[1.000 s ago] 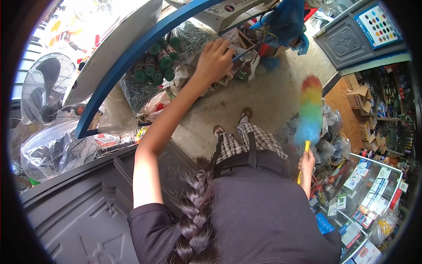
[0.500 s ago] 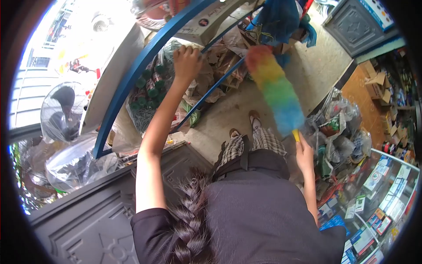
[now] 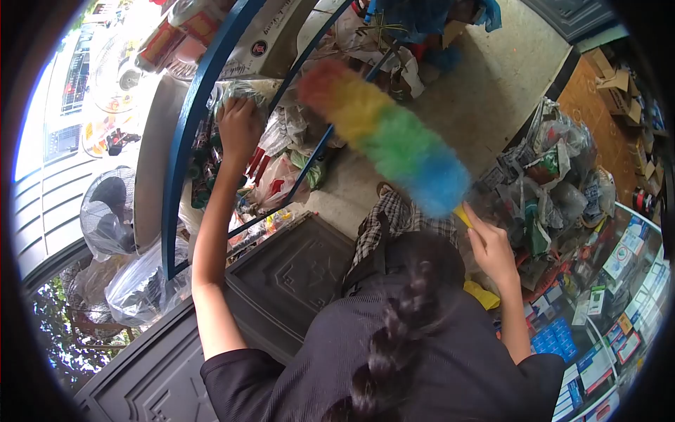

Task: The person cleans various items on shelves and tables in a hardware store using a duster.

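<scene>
My right hand [image 3: 492,246] is closed round the yellow handle of a rainbow feather duster [image 3: 401,144]. Its fluffy head slants up and left, with the red tip close to the blue frame of a shelf [image 3: 184,141]. Inside that shelf my left hand [image 3: 239,126] has its fingers curled over a clear plastic bag [image 3: 247,90], just below a printed cardboard box [image 3: 264,46]. Dark, bottle-like items [image 3: 204,162] lie beside my left wrist, partly hidden by the arm.
Bagged goods [image 3: 552,169] are heaped on the right, beside a glass display case [image 3: 605,316] of small boxes. A dark panelled surface [image 3: 288,260] lies at lower left. Wrapped fans [image 3: 109,211] stand beyond the shelf. Open cartons [image 3: 619,91] sit at far right.
My left hand has shifted left and down onto the plastic bag. The duster's head has swung left towards the shelf and tilted flatter. My view has moved and turned a little.
</scene>
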Demonstrator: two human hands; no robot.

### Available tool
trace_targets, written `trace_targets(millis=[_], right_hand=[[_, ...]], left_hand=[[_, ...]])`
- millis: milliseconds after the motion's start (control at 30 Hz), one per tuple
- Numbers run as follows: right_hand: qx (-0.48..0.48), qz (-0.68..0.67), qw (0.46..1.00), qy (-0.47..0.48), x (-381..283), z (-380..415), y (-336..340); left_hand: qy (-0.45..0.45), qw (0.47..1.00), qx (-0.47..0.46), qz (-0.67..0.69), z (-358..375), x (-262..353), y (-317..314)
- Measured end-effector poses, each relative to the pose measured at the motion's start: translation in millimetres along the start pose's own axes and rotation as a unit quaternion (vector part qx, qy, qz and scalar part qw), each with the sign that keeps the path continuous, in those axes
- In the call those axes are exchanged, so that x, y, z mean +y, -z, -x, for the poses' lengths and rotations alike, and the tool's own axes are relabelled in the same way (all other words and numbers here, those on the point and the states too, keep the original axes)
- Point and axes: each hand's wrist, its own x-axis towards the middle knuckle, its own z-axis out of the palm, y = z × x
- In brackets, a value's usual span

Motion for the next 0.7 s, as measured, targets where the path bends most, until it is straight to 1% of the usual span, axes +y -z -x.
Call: trace_targets(millis=[67,133,200,233,267,300,333,367,400,433,500,533,567,600,700], right_hand=[[-0.036,0.052,0.998,0.008,-12.4,-3.7,12.8],[-0.036,0.077,0.996,0.026,-27.9,-14.1,14.4],[-0.033,0.107,0.992,0.054,-43.5,-32.7,3.9],[-0.044,0.102,0.992,0.058,-52.2,-43.7,-4.9],[-0.074,0.121,0.989,0.044,-65.7,-57.0,-13.9],[-0.078,0.143,0.985,0.054,-75.1,-72.3,-28.6],[-0.075,0.144,0.985,0.059,-90.8,-88.1,-38.7],[-0.068,0.135,0.983,0.106,-105.4,-104.6,-47.2],[-0.066,0.129,0.985,0.097,-119.4,-120.0,-62.2],[-0.039,0.212,0.968,0.125,-135.6,-132.0,-74.6],[0.026,0.236,0.957,0.166,-154.7,-156.8,-95.8],[-0.014,0.256,0.957,0.132,-168.5,-169.2,-99.7],[-0.007,0.287,0.95,0.122,-173.4,-183.0,-114.6],[0.019,0.293,0.943,0.156,-168.1,-196.4,-135.5],[-0.004,0.163,0.976,0.143,-145.3,-199.7,-162.0]], left_hand=[[0.019,1.0,-0.002,-0.002,5.6,-2.8,3.8],[0.045,0.999,-0.002,0.005,10.5,0.6,9.5],[0.069,0.997,0.002,0.027,16.5,0.8,13.1],[0.082,0.996,0.006,0.038,18.0,-0.4,13.9],[0.082,0.995,0.015,0.047,18.6,-2.2,14.2],[0.083,0.995,0.023,0.057,20.3,-3.5,14.2],[0.085,0.994,0.031,0.067,22.2,-4.6,14.9],[0.093,0.992,0.038,0.075,23.8,-4.9,15.8],[0.099,0.991,0.044,0.084,24.2,-5.2,16.0],[0.105,0.989,0.051,0.094,24.2,-5.1,15.6],[0.117,0.983,0.074,0.121,25.4,-6.0,12.8],[0.124,0.979,0.087,0.136,27.3,-5.1,11.5],[0.127,0.979,0.09,0.133,28.3,-3.7,11.1],[0.127,0.979,0.093,0.131,28.4,-3.3,11.3],[0.139,0.974,0.111,0.137,29.9,-6.5,7.5]])
